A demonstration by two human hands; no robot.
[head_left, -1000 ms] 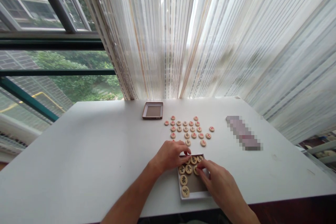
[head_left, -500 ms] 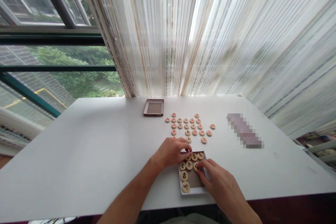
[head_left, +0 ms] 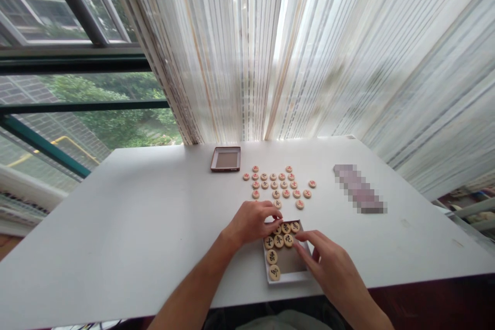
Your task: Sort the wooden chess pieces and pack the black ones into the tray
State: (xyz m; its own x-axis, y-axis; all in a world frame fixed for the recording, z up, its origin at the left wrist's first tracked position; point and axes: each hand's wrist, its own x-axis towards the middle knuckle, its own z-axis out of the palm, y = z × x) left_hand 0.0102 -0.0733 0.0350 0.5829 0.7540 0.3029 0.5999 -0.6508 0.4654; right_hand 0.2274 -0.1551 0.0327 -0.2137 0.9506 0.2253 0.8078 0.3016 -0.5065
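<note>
A shallow white-edged box [head_left: 292,277] stands near the table's front edge, with several round Chinese chess pieces bearing black characters inside. They line its far and left sides, and bare brown floor shows at the near right. My left hand [head_left: 255,221] is closed at the box's far left corner, thumb and fingertips at the rim, partly covering one piece. Over the right wall reaches my right hand [head_left: 328,260], thumb and forefinger apart with nothing between them. Its fingertips are just right of a black-character chess piece [head_left: 288,240] lying flat in the second row.
Beyond the box, loose chess pieces [head_left: 274,184], many with red characters, lie spread on the white table [head_left: 127,232]. A brown-rimmed lid or tray [head_left: 226,169] lies farther back. At right is a pixelated pinkish item [head_left: 359,189]. Striped curtains [head_left: 247,62] hang behind the table.
My right hand has let go of the black-character chess piece in the second row and drawn slightly right, its fingers parting. My left hand stays at the box's corner.
</note>
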